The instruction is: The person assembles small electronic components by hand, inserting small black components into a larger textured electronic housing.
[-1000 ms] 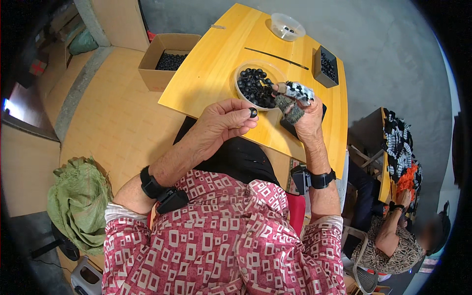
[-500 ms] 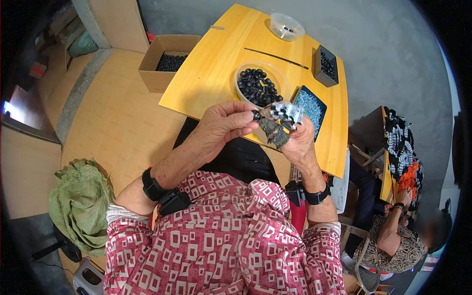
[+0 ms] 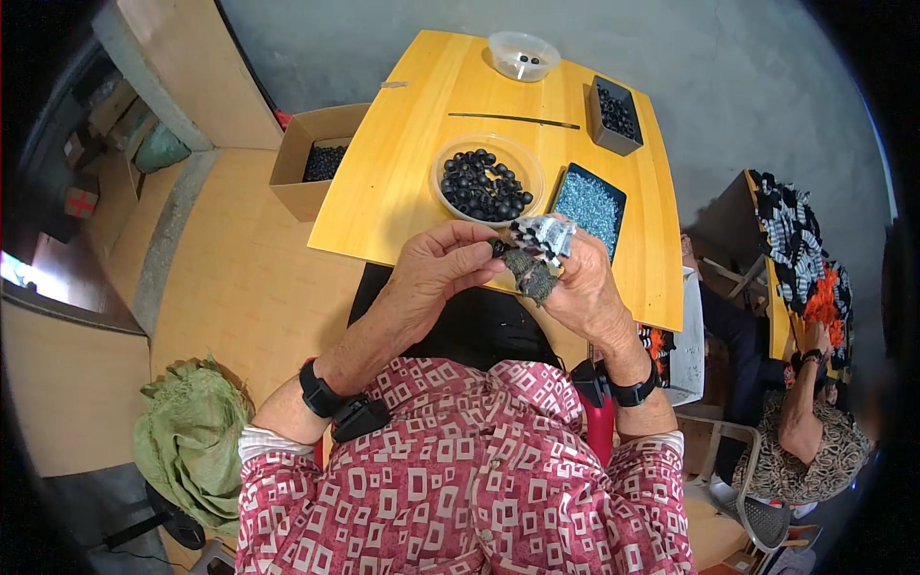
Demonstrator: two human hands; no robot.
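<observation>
Head view: left hand (image 3: 443, 273)'s clamped on a small round black piece (image 3: 497, 247), right by the right hand (image 3: 586, 287)'s fuzzy dark-grey finger wrap (image 3: 530, 276); can't tell that hand's grip. So one's being worked, plenty more black pieces (image 3: 484, 187) wait in the clear round plastic bowl (image 3: 533, 165), and whether any are finished isn't clear.

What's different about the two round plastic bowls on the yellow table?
The near bowl holds a heap of black pieces; the far bowl shows only a few. The near bowl sits just beyond the left hand, while the far bowl stands by the table's far edge. Both are round, open-topped and see-through.
</observation>
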